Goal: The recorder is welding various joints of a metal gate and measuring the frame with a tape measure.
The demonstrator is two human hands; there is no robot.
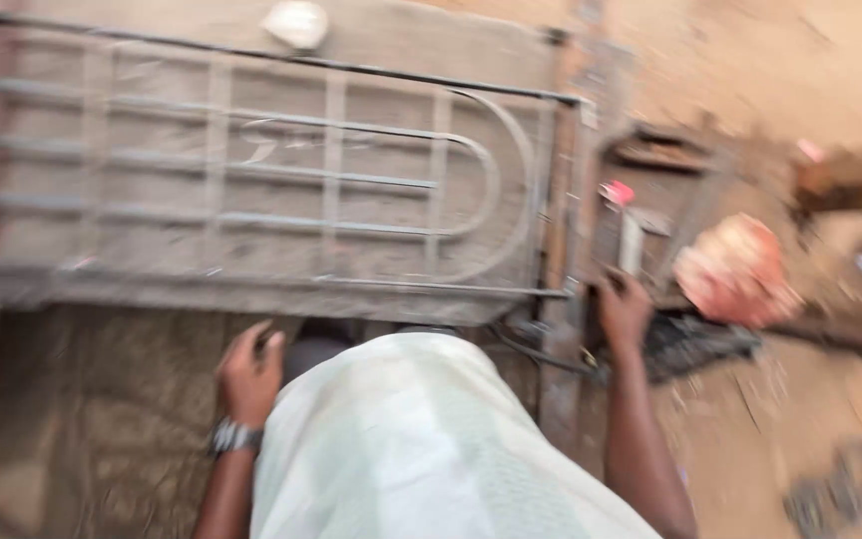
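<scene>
The picture is blurred by motion. A grey metal grille frame [251, 180] with straight bars and a curved end lies flat on a work surface ahead of me. My left hand [248, 374], with a wristwatch, hangs below the frame's near edge with curled fingers; I cannot tell whether it holds anything. My right hand [623, 311] reaches toward the frame's right corner, close to a small white tube-like object with a red cap [628, 230]. Whether it grips anything is unclear. My pale shirt [421, 449] fills the lower middle.
A reddish-pink lump [735, 269] lies on the ground at the right beside dark metal parts [695, 344]. A pale round object [296, 22] sits at the top. Sandy ground [800, 60] spreads to the right, with dark scraps [835, 489] at the lower right.
</scene>
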